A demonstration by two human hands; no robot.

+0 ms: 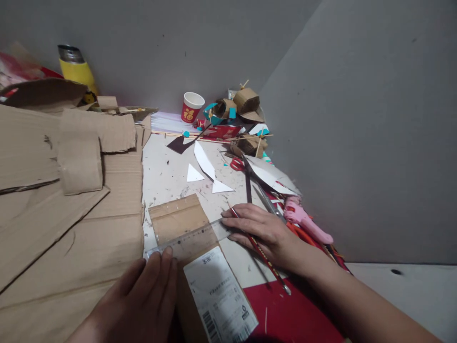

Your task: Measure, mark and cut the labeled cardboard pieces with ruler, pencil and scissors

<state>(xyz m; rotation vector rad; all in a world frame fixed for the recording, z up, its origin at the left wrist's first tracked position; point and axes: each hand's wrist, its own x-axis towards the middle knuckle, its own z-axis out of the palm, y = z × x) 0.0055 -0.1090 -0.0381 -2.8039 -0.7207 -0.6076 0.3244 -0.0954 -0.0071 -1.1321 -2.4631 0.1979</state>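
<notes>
Both grips press a clear ruler (189,239) flat across lower-centre cardboard (178,221): left hand (143,300) spread, right hand (260,228) pinching a pencil (259,247), bare white counter (164,176) beyond.

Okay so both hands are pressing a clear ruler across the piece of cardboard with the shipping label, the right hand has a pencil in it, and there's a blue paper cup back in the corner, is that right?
Not quite: the paper cup in the corner is red with a white inside, not blue, as the head view shows. The rest holds: the left hand and right hand press the clear ruler across the labelled cardboard piece, and the right hand holds a pencil.
</notes>
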